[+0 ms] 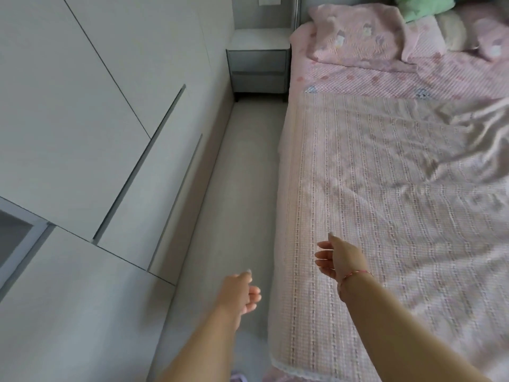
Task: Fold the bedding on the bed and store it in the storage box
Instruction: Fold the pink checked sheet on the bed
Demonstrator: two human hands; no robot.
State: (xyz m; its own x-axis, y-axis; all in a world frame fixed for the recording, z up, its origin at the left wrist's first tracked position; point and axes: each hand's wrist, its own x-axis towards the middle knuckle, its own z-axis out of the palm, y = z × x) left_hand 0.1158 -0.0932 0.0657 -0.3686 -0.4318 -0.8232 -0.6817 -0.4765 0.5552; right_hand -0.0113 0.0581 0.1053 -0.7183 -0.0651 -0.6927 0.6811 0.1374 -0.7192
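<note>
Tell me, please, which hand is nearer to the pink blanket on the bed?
Right. The right hand hovers over the pink blanket near its edge; the left hand hangs over the floor beside the bed.

Both my forearms bare, no sleeves in view. 1 thin pink-red string bracelet (355, 276) on my right wrist. Fingernails long, pale polish.

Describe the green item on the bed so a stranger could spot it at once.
Start at the bed and look to its head end, past the striped pink blanket. Behind the pink pillow, at the frame's top edge, lies a green cushion. It is the only mint-green thing among pink and cream bedding.
</note>
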